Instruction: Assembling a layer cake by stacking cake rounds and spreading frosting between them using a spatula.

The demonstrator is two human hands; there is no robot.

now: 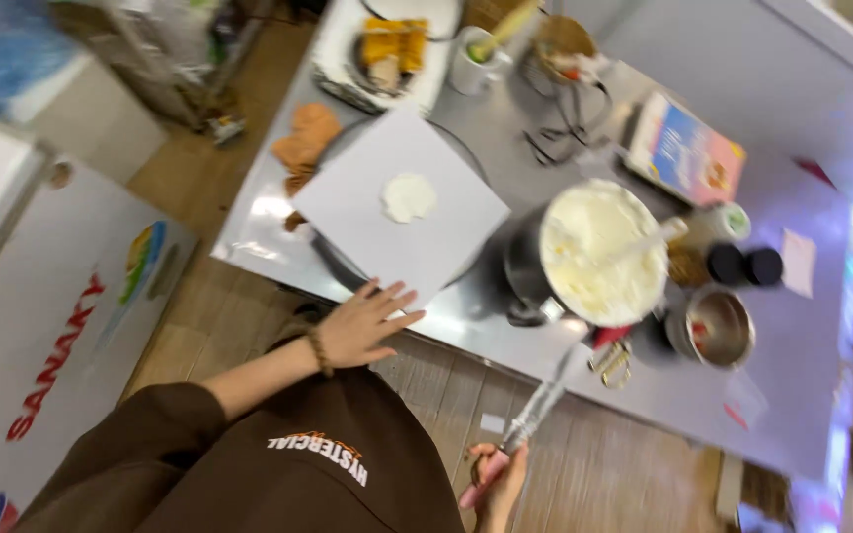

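My left hand [365,324] hovers with its fingers spread at the near corner of a white square board [387,232] and holds nothing. A dab of white cream [408,197] sits on the board. The board rests on a dark round turntable [333,265] on the steel table [565,370]. My right hand [499,484] grips the pink handle of a long metal spatula [537,410]. Its blade points up toward a dark bowl [525,266] filled with white cream [599,252], and a white scraper [644,245] stands in that cream.
A small steel bowl [718,328], two dark jars [745,265], a coloured box [685,150], a white mug [471,67], a plate of cake pieces [387,54] and brown biscuits [306,138] lie on the table. A white chest freezer [51,326] stands at my left.
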